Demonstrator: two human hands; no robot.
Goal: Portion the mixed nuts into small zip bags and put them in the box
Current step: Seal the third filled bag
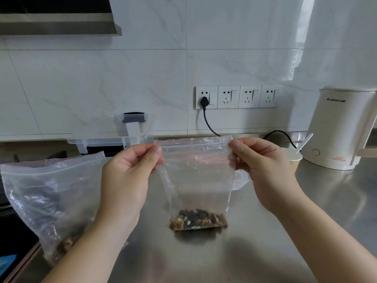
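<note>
A small zip bag [196, 176] hangs upright at the centre of the view, above the steel counter [265, 231]. A shallow layer of mixed nuts [197, 219] fills its bottom; whether that bottom touches the counter cannot be told. The red-striped zip edge runs level along the top. The left hand [130, 176] pinches the top left corner between thumb and curled fingers. The right hand [263, 170] pinches the top right corner in the same manner, so the bag is stretched flat between the two.

To the left, a large zip bag [51, 197] stands slumped on the counter, partly behind the left forearm, with nuts in its lower part. Behind the left hand, against the wall, sits a clear plastic box [110, 140] with its lid raised.

To the right, a paper cup [295, 158] holds a white spoon [305, 142]. Just beside it stands a cream electric kettle [342, 129]. A black cord [210, 123] runs down from a plug in the leftmost of four wall sockets [237, 97]. A range hood [59, 17] occupies the upper left corner.
</note>
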